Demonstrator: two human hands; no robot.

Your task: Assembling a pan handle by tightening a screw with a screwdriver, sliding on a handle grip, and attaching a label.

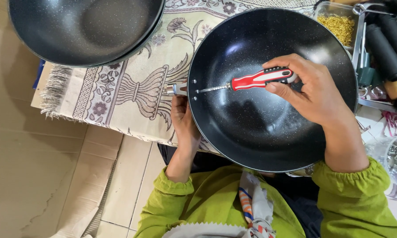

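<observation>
1. My right hand (311,90) is closed around the red-and-black handle of a screwdriver (247,81). Its shaft lies level across the inside of the black pan (273,128), tip at the small screws on the pan's left wall, likely so the blade meets them squarely.
2. My left hand (184,121) grips the outside of the pan's left rim, just under a short metal stub (175,89) that sticks out there; I judge it braces the pan against the push of the tool.
3. The pan rests at the near edge of a patterned cloth (132,88), partly over my lap.
4. My right wrist bends inward over the bowl; my left forearm rises straight from the green sleeve.
5. A second dark pan (84,28) sits at the cloth's far left corner; a tray of small yellow parts (339,24) stands at the far right.
</observation>
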